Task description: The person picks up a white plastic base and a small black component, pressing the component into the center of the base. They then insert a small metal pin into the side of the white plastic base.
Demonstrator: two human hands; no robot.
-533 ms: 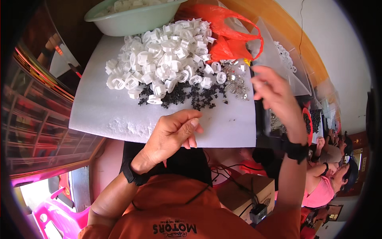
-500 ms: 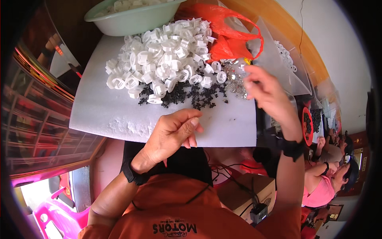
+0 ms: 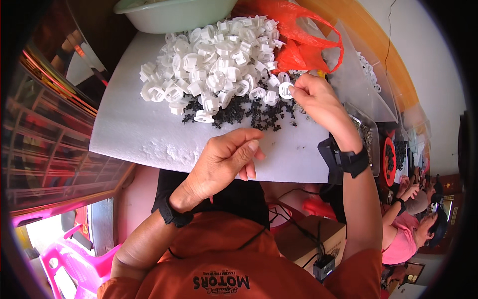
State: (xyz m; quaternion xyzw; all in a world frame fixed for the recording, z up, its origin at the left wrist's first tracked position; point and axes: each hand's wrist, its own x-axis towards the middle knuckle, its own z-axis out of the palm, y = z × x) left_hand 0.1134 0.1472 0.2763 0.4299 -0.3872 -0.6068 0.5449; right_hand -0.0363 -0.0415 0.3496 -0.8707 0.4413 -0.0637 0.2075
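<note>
At the right end of the pile, my right hand (image 3: 318,99) pinches the edge of a round white plastic piece (image 3: 286,90) with slots in its face. My left hand (image 3: 231,158) hovers over the near part of the pale foam-like mat (image 3: 129,134), thumb pressed against curled fingers; whatever they hold, if anything, is hidden. Beyond it spreads a large heap of white plastic pieces (image 3: 214,62), round-faced with square blocks. Along the heap's near edge lie many small black parts (image 3: 264,117). Small shiny parts beside my right hand are mostly covered by it.
A pale green basin (image 3: 174,19) stands behind the heap, with a red plastic bag (image 3: 303,52) to its right. Farther right are a clear plastic bin (image 3: 366,84), a metal tray (image 3: 368,124) of small parts and a red bowl (image 3: 389,159). Other people (image 3: 403,234) sit at far right.
My right hand has moved left and closed on the round white piece. My left hand keeps its curled pose. The whole view has shifted slightly.
</note>
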